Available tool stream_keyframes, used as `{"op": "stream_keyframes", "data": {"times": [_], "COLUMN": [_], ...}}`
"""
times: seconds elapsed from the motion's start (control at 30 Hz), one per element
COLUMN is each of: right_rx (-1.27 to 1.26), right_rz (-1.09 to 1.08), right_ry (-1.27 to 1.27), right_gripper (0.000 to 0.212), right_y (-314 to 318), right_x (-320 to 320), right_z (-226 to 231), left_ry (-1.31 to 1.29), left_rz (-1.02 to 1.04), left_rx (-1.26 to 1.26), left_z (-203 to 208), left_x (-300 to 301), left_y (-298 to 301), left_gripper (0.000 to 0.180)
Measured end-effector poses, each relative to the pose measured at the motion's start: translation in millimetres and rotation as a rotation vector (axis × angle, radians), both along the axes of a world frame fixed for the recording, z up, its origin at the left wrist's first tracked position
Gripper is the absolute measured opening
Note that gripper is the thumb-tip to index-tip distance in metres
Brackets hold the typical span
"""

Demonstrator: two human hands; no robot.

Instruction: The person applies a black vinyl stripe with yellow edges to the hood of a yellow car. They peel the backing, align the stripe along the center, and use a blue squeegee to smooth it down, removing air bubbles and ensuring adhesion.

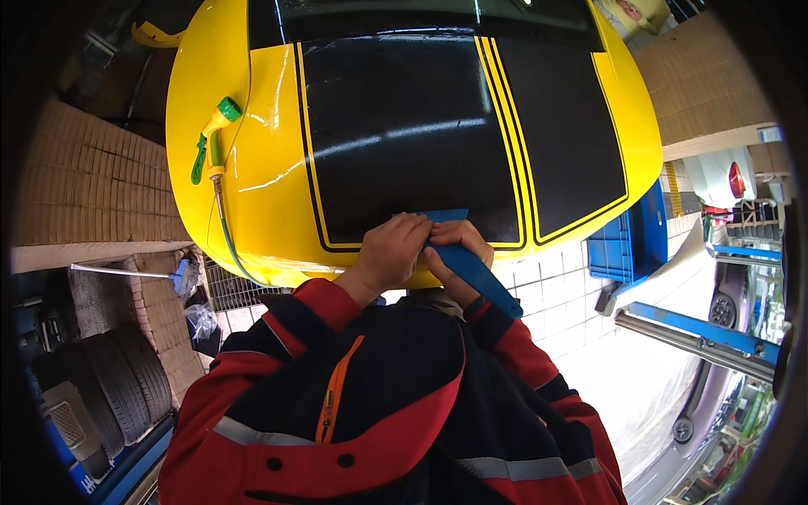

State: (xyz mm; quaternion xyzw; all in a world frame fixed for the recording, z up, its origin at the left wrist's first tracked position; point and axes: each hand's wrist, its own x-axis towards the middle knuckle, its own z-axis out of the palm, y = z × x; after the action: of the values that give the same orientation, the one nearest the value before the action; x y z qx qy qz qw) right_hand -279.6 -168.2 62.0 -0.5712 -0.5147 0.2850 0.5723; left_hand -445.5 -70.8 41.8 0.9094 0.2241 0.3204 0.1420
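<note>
Both of my hands are on a blue squeegee (475,273) at the near edge of a yellow car panel (273,198), probably a hood. My right hand (459,252) wraps round the squeegee, whose handle slants out toward the lower right. My left hand (391,252) has its fingers bent together over the blade's left part, pressing there. The blade's edge lies against a glossy black stripe (404,143) with thin yellow and black border lines. A second black stripe (568,143) runs along the right side. Part of the blade is hidden under my fingers.
A yellow and green spray gun (216,139) with a hose lies on the panel's left side. Stacked tires (118,383) and a blue-headed brush (177,273) stand at left. On the right are a blue bin (623,244), a blue metal beam (703,332) and a parked car (711,379).
</note>
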Motion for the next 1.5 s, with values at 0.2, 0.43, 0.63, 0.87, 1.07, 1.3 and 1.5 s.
{"op": "stream_keyframes", "data": {"times": [0.2,0.43,0.63,0.87,1.07,1.3,1.5], "right_rx": [0.084,-0.403,0.118,0.144,-0.297,-0.703,-0.574], "right_rz": [0.005,-0.090,-0.090,-0.085,0.131,-0.102,-0.296], "right_ry": [-0.039,0.140,-0.208,-0.229,0.247,0.279,0.438], "right_gripper": [0.028,0.035,0.042,0.071,0.042,0.045,0.038], "right_y": [-27.7,-51.0,36.2,88.4,-4.6,-118.1,-155.2], "right_x": [-7.4,-8.3,51.7,85.9,116.2,120.8,63.1], "right_z": [-7.9,19.8,57.1,79.3,54.1,17.7,-9.8], "left_ry": [0.039,0.229,0.029,0.206,0.339,0.401,0.328], "left_rz": [-0.031,-0.173,-0.063,-0.077,0.035,0.108,0.032], "left_rx": [0.030,-0.157,-0.135,-0.300,0.023,0.052,0.038], "left_z": [-5.6,16.8,50.7,91.9,90.9,61.9,47.5], "left_x": [-9.0,-8.5,47.0,109.0,156.8,181.4,160.4], "left_y": [-22.3,-30.9,59.1,162.8,266.3,293.2,233.5], "left_gripper": [0.034,0.033,0.031,0.048,0.061,0.055,0.045]}}
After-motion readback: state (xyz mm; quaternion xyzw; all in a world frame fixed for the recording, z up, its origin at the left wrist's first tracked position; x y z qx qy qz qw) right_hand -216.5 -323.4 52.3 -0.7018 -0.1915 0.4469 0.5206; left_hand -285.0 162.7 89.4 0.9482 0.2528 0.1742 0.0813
